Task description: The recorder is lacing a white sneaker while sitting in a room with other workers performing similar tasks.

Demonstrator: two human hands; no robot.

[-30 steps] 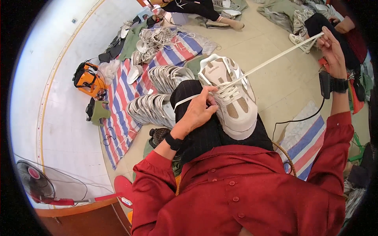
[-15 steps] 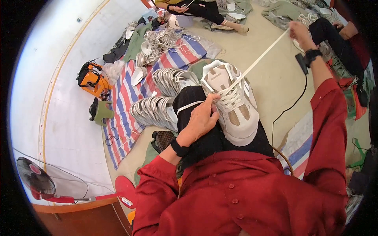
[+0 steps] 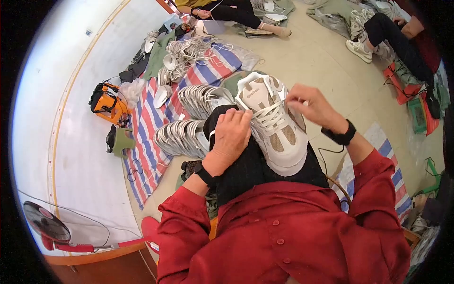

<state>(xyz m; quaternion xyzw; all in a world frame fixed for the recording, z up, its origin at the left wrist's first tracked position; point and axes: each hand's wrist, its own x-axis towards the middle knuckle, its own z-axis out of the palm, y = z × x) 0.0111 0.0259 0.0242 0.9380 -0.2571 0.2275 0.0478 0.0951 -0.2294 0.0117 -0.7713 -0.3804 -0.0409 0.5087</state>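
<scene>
A white and beige sneaker (image 3: 289, 152) rests on my lap with its toe toward me. White shoelace (image 3: 270, 119) is threaded through its eyelets in crossing rows. My left hand (image 3: 231, 135) is closed at the left side of the lacing, its fingertips on the lace; a short piece of lace shows beside its wrist side. On the other side, my right hand (image 3: 312, 106) pinches a lace near the upper eyelets, close to the shoe's collar. The fingertips partly hide how the lace runs there.
Stacked rows of pale shoes (image 3: 177, 137) stand left of my knee on a striped sheet (image 3: 146, 161). Behind them lies a heap of laces (image 3: 189, 52). An orange container (image 3: 111, 106) and a fan (image 3: 46, 222) are at left. Other people sit at the far side.
My right hand has come down from the far right, where it held a lace stretched out, to the shoe's right side. My left hand has shifted slightly left and its fingers have curled over.
</scene>
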